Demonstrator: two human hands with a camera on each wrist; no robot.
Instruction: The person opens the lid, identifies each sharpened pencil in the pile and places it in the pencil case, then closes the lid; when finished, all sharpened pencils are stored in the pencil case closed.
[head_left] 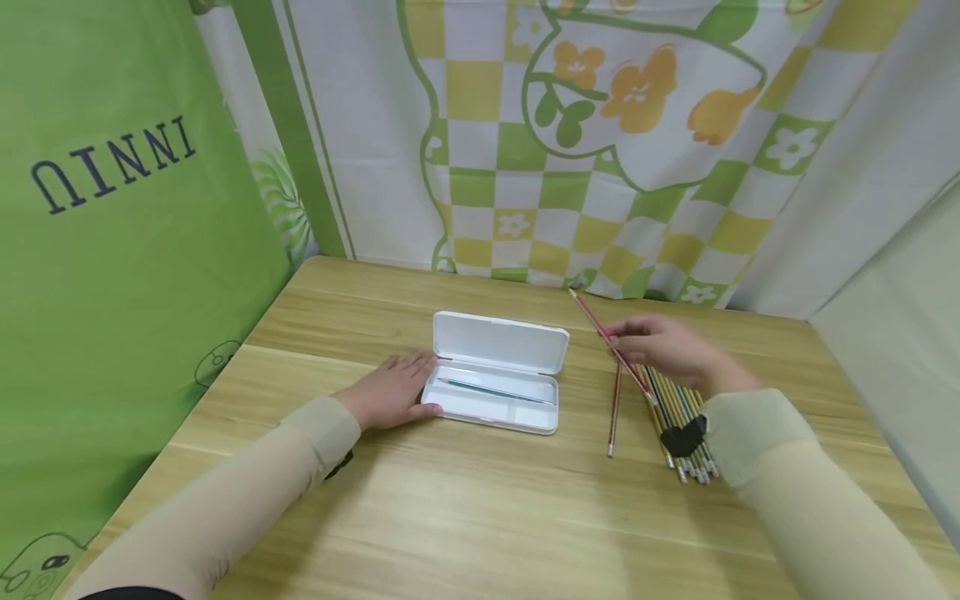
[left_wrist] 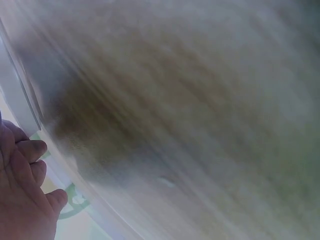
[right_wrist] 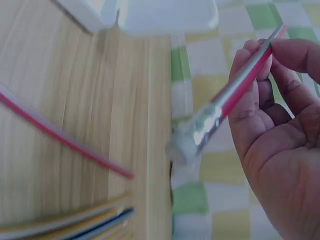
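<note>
My right hand [head_left: 663, 348] pinches a red pencil [head_left: 600, 329] between thumb and fingers, above the table; the right wrist view shows this pencil [right_wrist: 240, 87] with its eraser end toward the camera and the hand [right_wrist: 287, 135] behind it. A white case [head_left: 495, 396] lies with its lid [head_left: 501, 342] raised, and one teal pencil [head_left: 495, 392] is inside. The left hand [head_left: 393, 390] rests flat at the case's left edge, fingers spread; the left wrist view catches this hand [left_wrist: 25, 185] at its left border.
A second red pencil [head_left: 615, 412] lies on the table [head_left: 450, 508] right of the case. Beside it, partly under the right hand and wrist, is a bunch of yellow and blue pencils [head_left: 678, 417]. A patterned curtain [head_left: 540, 183] hangs along the table's back edge.
</note>
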